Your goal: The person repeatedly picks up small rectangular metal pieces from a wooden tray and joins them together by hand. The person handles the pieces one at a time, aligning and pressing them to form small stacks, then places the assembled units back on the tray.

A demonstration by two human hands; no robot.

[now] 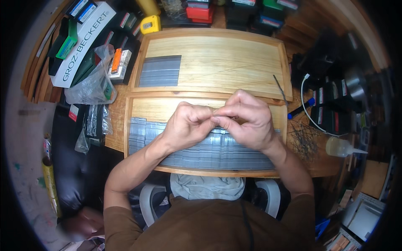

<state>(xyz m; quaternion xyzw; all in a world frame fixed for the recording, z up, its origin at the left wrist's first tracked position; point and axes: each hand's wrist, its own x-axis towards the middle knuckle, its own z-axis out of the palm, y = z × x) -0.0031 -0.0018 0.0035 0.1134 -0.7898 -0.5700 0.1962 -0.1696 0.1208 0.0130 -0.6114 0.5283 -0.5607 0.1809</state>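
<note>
My left hand point(189, 125) and my right hand point(249, 121) meet over the near wooden tray point(205, 172), fingertips pinched together. Whatever is between the fingers is too small to make out. Under and around my wrists, a wide band of thin grey metal strips point(188, 158), packed side by side, fills the near part of this tray. My hands hide some of the band's upper edge. Behind it lies the far wooden tray point(234, 62), with a smaller block of similar grey strips point(160, 71) at its left. A thin dark strip point(279, 88) leans across that tray's right rim.
On the left are boxes, a clear plastic bag point(94, 81), and an orange lighter point(117, 60) on a pack. A yellow tape measure point(150, 25) sits behind. On the right are a blue-and-black screwdriver point(301, 109), a white cable point(303, 94), scattered dark strips point(303, 138) and a squeeze bottle point(338, 147).
</note>
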